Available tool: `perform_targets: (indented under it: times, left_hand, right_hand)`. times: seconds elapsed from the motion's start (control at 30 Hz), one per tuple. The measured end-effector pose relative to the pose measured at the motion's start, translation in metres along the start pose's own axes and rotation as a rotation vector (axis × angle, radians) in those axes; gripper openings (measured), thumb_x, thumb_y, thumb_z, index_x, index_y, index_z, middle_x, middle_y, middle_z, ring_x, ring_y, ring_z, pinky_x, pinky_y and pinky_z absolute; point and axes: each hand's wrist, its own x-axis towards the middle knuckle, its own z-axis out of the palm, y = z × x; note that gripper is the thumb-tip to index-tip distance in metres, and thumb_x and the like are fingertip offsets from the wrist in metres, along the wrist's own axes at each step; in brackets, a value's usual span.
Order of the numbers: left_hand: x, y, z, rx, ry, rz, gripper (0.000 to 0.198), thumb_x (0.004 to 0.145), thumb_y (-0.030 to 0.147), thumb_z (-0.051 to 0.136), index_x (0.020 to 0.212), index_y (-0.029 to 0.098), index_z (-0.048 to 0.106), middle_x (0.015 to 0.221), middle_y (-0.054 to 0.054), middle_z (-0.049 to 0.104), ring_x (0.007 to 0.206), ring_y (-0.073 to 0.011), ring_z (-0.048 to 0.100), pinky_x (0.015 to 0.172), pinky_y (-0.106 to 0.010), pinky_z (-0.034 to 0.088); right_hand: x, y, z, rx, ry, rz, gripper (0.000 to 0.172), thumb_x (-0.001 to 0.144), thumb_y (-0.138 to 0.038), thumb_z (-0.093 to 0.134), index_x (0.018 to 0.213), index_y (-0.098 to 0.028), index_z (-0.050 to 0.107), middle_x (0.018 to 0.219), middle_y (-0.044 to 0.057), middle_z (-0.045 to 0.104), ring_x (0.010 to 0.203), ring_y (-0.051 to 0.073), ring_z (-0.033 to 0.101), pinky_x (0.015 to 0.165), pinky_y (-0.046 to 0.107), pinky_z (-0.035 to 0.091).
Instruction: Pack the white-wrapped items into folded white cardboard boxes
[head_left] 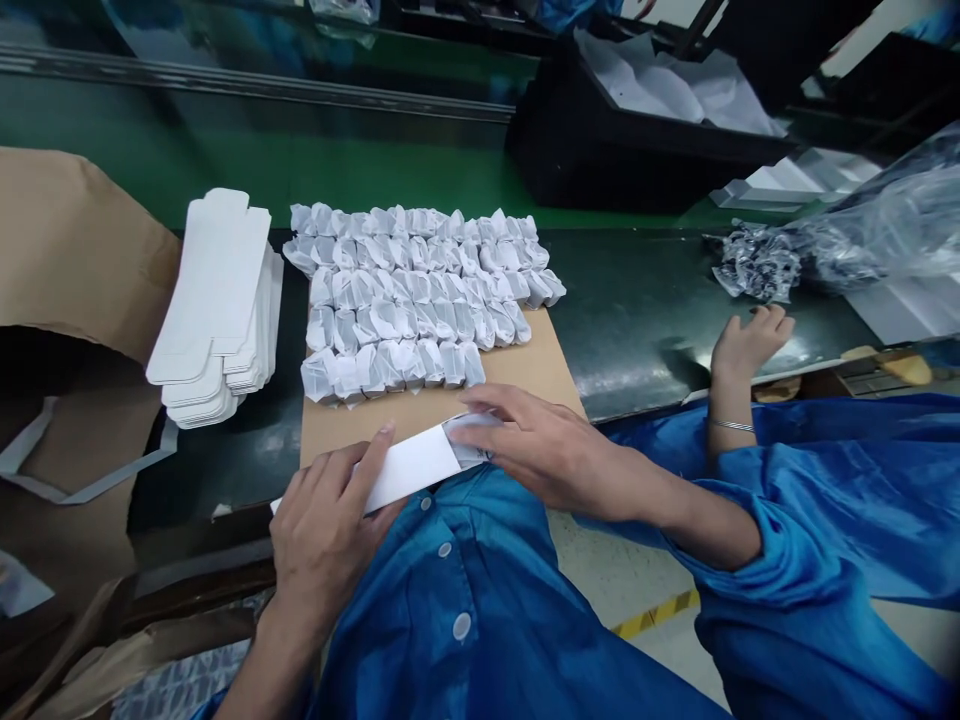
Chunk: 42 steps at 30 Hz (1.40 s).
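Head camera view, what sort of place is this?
Likely a factory packing station: the left hand holds a white carton, flattened cartons lie stacked nearby, and white-wrapped pieces sit in rows on cardboard.

Color-wise it's mostly white on dark here. Narrow box [411, 465] is plain white, the piece [474, 456] in its end greyish white with tiny dark print. Flat carton stack [214, 290]: plain white too. Wrapped pieces [420, 290] are a milky, see-through white, on a tan cardboard sheet [556, 360]. Tabletop [622, 290] is super dark green, nearly black, with a brighter green strip [420, 165] behind it. Bin [615, 150] is black, shirt [517, 610] bright blue with whitish buttons [461, 626], floor tape [660, 614] yellow with dark stripes.
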Motion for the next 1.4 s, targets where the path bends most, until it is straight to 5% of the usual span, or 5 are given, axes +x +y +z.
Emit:
perform_targets:
  times: [0.13,0.3,0.6,1.2,1.4]
  left_hand:
    - [0.003,0.003,0.000,0.054,0.072,-0.009,0.062,0.089,0.034,0.062,0.145,0.018,0.040,0.095,-0.009,0.070,0.080,-0.0229,0.063,0.068,-0.033,0.038]
    - [0.003,0.003,0.006,0.109,0.046,-0.034,0.062,0.091,0.033,0.059,0.147,0.020,0.037,0.096,-0.009,0.070,0.081,-0.0224,0.063,0.068,-0.033,0.037]
    - [0.010,-0.003,0.004,-0.014,0.011,0.030,0.054,0.091,0.030,0.059,0.142,0.020,0.044,0.093,-0.007,0.069,0.079,-0.0211,0.062,0.070,-0.032,0.039]
    - [0.013,0.004,0.018,0.052,0.049,-0.051,0.058,0.088,0.032,0.064,0.142,0.020,0.047,0.093,-0.008,0.068,0.079,-0.0233,0.060,0.069,-0.033,0.037]
    - [0.033,0.043,0.024,-0.028,0.081,-0.145,0.057,0.084,0.040,0.069,0.136,0.020,0.054,0.095,-0.008,0.068,0.080,-0.0236,0.059,0.071,-0.035,0.040]
  right_hand:
    - [0.002,-0.005,0.010,0.132,0.222,0.058,0.032,0.095,-0.012,0.049,0.126,-0.018,0.058,0.122,0.012,0.062,0.118,0.022,0.058,0.097,0.039,0.055]
    - [0.006,-0.007,0.007,0.433,0.173,0.220,0.049,0.093,-0.013,0.055,0.140,-0.024,0.049,0.137,0.008,0.058,0.129,0.021,0.054,0.104,0.041,0.052]
    - [0.020,0.008,0.008,0.627,0.188,0.448,0.033,0.083,-0.010,0.066,0.115,-0.018,0.066,0.097,0.003,0.071,0.083,0.012,0.068,0.076,0.025,0.060]
    - [0.015,-0.013,0.018,0.569,0.125,0.308,0.046,0.091,-0.012,0.052,0.137,-0.021,0.051,0.121,0.008,0.066,0.110,0.020,0.065,0.095,0.040,0.055]
    - [0.022,-0.004,0.026,0.450,0.403,0.535,0.032,0.086,-0.020,0.065,0.118,-0.023,0.066,0.099,0.003,0.070,0.088,0.019,0.066,0.083,0.035,0.055]
